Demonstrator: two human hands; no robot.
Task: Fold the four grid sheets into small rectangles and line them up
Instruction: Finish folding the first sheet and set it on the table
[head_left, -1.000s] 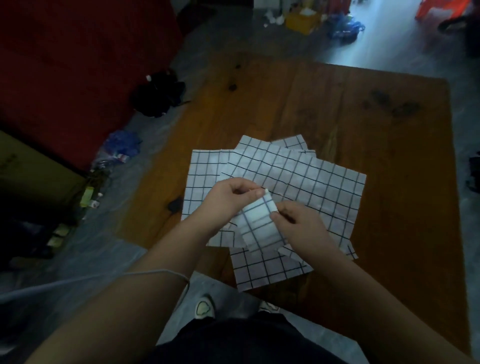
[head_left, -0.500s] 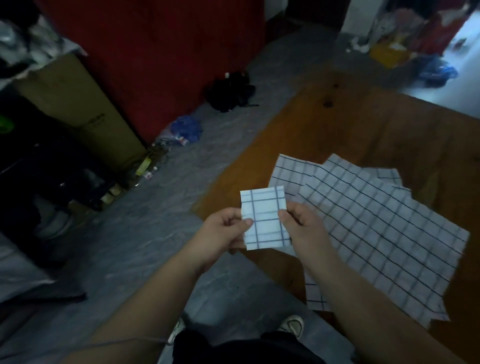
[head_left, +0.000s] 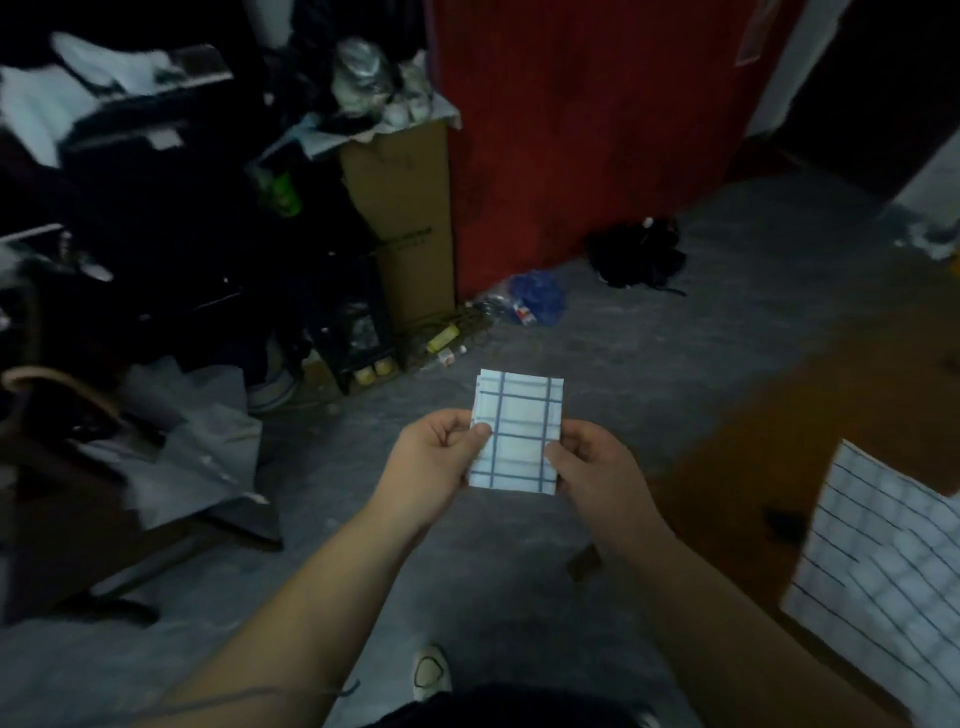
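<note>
Both hands are up in front of the body, and between them sits the folded grid sheet (head_left: 517, 431), a small upright rectangle of white with blue lines. The left hand (head_left: 436, 467) pinches its left edge, thumb on the front face and the curled fingers behind. The right hand (head_left: 597, 473) grips the right edge lower down, thumb tip pressed on the front near the bottom corner. The little packet is held in the air over the grey floor (head_left: 597, 364), clear of the worktop, and its layered edges show along the top left. No writing on it, only the grid. Out to the right, the brown wooden worktop (head_left: 779, 441) comes in at an angle, and on its near corner lie the unfolded grid sheets (head_left: 883, 561), flat and well apart from the hands, running out of the picture, so how many lie there I cannot tell. Down below, one pale shoe (head_left: 428, 670) shows on the floor between the forearms. Further off, a blue plastic bag (head_left: 535, 296) lies at the foot of a red wall (head_left: 571, 130), a black heap (head_left: 636, 252) just to its right. A tall cardboard box (head_left: 410, 218) stands against the wall's left edge, with some dark printing on it too blurred to read. Left of that, all dim clutter.
</note>
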